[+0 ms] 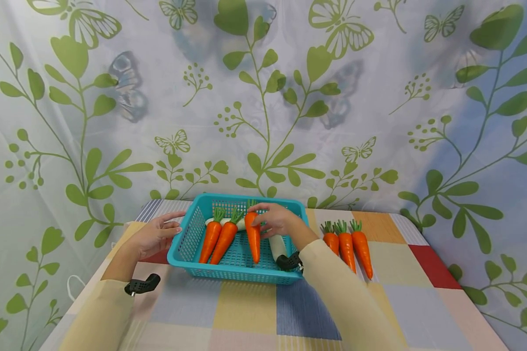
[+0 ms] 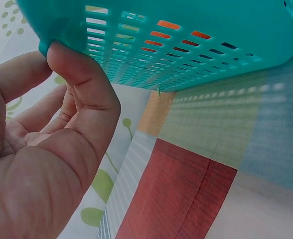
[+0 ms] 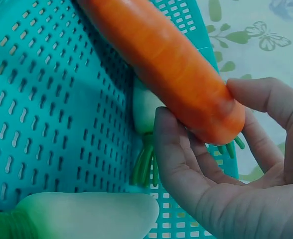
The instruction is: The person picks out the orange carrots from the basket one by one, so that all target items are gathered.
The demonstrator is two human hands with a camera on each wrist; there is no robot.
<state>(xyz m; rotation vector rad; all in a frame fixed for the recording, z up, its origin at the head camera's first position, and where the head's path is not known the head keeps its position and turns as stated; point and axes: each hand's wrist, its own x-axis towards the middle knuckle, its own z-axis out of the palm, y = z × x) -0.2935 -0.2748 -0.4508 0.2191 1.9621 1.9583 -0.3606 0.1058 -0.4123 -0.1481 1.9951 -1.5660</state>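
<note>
A turquoise plastic basket stands on the table, and my left hand pinches its left rim. The thumb and index finger meet at that rim in the left wrist view. Inside the basket, my right hand grips an orange carrot near its leafy end, thumb on one side and fingers on the other. Two more carrots lie to its left. A white radish with green stems lies at the right, partly behind the right wrist's camera. Another white radish lies along the back, partly covered by the carrots.
Three carrots lie side by side on the table right of the basket, partly behind the right sleeve. A patchwork tablecloth covers the table. Behind it hangs a curtain with green leaves and butterflies.
</note>
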